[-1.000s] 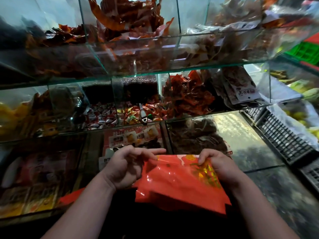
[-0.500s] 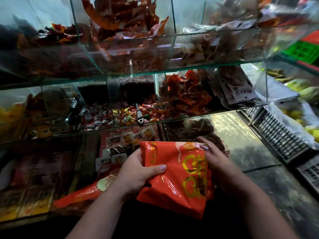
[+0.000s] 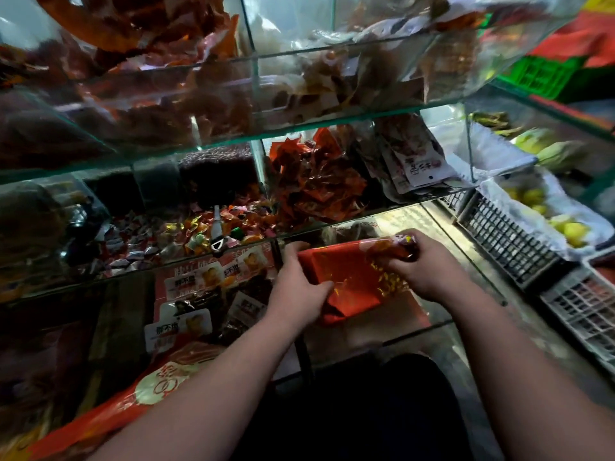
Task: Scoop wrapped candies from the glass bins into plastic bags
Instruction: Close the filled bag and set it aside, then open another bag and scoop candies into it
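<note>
I hold a red plastic bag (image 3: 346, 281) with gold print in front of the lower glass case. My left hand (image 3: 298, 287) grips its left edge, thumb across the front. My right hand (image 3: 422, 264) pinches the bunched top right corner. Wrapped candies (image 3: 186, 234) in mixed colours fill the middle-shelf glass bin (image 3: 139, 277) to the left. A scoop with a white handle (image 3: 217, 232) stands in that candy pile, left of and above my hands.
Glass shelves above hold red and brown snack packets (image 3: 312, 184). Packaged goods (image 3: 186, 294) lie in the lower case. Another red bag (image 3: 133, 400) lies under my left forearm. Plastic crates (image 3: 509, 247) with yellow fruit (image 3: 572, 231) stand at the right.
The view has moved closer and to the right. Both hands carried the bag up and rightward, and my right hand shifted from the bag's side to its bunched top corner.
</note>
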